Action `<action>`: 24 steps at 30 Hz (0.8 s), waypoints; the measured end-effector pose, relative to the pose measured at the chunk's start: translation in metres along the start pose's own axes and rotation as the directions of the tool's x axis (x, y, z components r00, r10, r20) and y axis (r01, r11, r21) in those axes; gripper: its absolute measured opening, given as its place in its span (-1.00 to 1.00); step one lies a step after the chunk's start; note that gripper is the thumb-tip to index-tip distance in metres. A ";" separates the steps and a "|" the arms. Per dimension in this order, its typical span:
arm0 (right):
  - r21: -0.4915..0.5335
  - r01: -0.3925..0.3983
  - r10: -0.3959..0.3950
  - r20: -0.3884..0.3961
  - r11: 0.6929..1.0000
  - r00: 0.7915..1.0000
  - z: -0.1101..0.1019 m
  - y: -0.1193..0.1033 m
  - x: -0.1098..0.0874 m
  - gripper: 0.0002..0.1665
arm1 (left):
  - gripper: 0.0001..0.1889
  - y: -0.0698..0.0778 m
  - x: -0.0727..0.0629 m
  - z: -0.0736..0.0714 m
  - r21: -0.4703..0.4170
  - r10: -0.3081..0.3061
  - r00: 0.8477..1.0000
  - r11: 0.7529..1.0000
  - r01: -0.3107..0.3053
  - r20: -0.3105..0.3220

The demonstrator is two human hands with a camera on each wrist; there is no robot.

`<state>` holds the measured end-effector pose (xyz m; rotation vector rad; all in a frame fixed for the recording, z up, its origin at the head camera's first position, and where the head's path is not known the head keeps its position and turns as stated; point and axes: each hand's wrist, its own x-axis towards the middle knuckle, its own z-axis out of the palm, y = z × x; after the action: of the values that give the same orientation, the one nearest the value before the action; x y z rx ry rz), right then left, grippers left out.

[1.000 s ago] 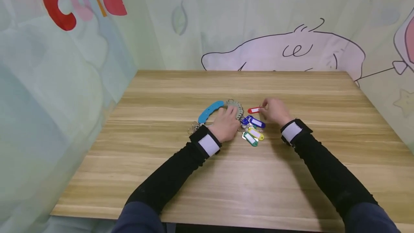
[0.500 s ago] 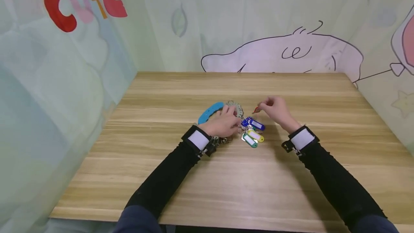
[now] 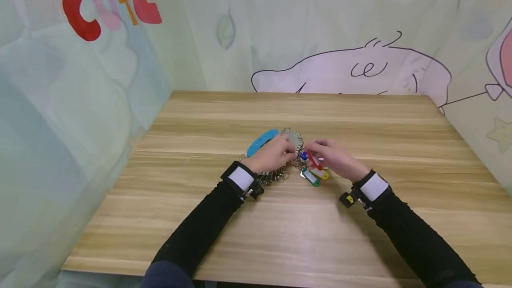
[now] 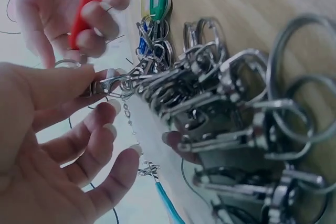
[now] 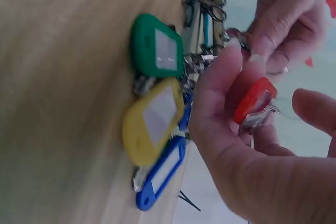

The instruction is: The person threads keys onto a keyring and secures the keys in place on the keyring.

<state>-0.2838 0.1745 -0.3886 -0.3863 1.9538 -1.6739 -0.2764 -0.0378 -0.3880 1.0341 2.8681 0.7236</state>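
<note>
My left hand (image 3: 272,152) reaches over the ring of metal snap hooks (image 4: 220,93). Its thumb and index finger pinch one snap hook (image 4: 105,85) at the ring's edge, while the other fingers are loosely curled. Close beside it, my right hand (image 3: 338,160) holds a red key tag (image 5: 257,98) in its curled fingers, a silvery metal piece (image 5: 254,121) showing beside the tag. The right thumb and index fingertips are right at the pinched hook. Green (image 5: 160,51), yellow (image 5: 155,121) and blue (image 5: 163,174) key tags hang from the near hooks, low over the table.
A light blue curved strip (image 3: 262,142) and a pale grey plate (image 3: 294,138) edged with hooks lie partly under the left hand. The wooden table (image 3: 224,234) ends at a printed cloth backdrop (image 3: 320,26).
My right hand has picked the red key tag up off the table and carried it toward me and left, up to the left hand. My left hand has turned and now pinches a hook.
</note>
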 end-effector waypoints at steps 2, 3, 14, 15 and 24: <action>-0.095 -0.018 0.019 0.010 0.995 1.000 0.005 0.002 0.001 -0.49 | -0.77 0.000 0.000 0.000 -0.008 -0.016 1.000 1.000 0.016 0.009; -0.122 -0.021 0.023 0.013 0.992 1.000 0.007 0.003 0.002 -0.48 | -0.76 0.000 0.000 0.000 -0.014 -0.024 1.000 1.000 0.024 0.012; -0.171 -0.049 0.057 0.044 0.984 0.997 0.016 0.007 0.006 -0.61 | -0.89 0.002 -0.005 0.007 0.068 -0.066 0.998 0.995 0.066 -0.003; -0.184 -0.048 0.057 0.046 0.982 0.997 0.016 0.008 0.006 -0.61 | -0.90 0.002 -0.005 0.007 0.073 -0.063 0.998 0.995 0.063 -0.004; -0.280 -0.020 0.008 -0.046 0.960 0.999 0.017 0.004 0.009 -0.70 | -0.96 -0.003 -0.007 0.003 -0.005 -0.021 1.000 1.000 0.021 0.019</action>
<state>-0.2811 0.1564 -0.3960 -0.4410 2.2297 -1.4081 -0.2724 -0.0427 -0.3935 1.0032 2.8546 0.7158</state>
